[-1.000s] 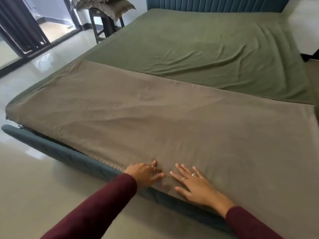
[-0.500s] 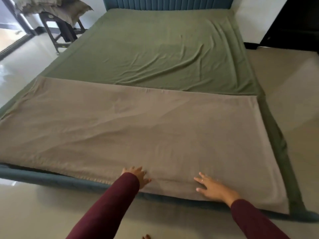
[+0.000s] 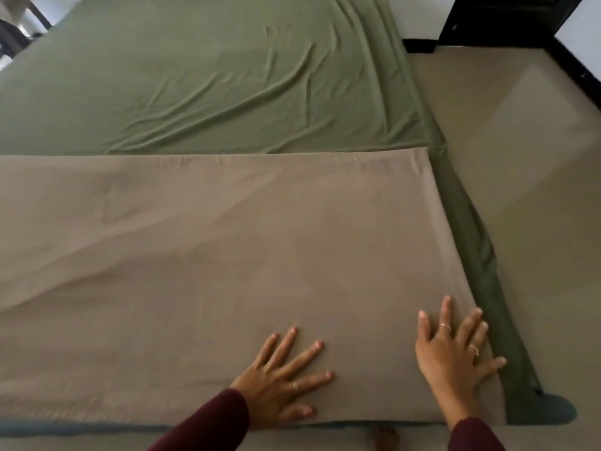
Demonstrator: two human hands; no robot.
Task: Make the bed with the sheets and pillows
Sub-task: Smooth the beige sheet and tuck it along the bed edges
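Head view shows the left hand (image 3: 279, 382) and right hand (image 3: 455, 349), fingers splayed flat and gripping nothing, pressing the folded brown sheet (image 3: 227, 255) across the bed's foot, over the green sheet (image 3: 195, 76); soft, light, crease-prone cloth, probably best pinched at its hemmed near edge or corners.

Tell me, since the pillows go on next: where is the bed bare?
The green sheet is bare from the taupe sheet's far edge upward. The taupe sheet's left and middle are bare too. Its near right corner is crowded by the left hand and right hand.
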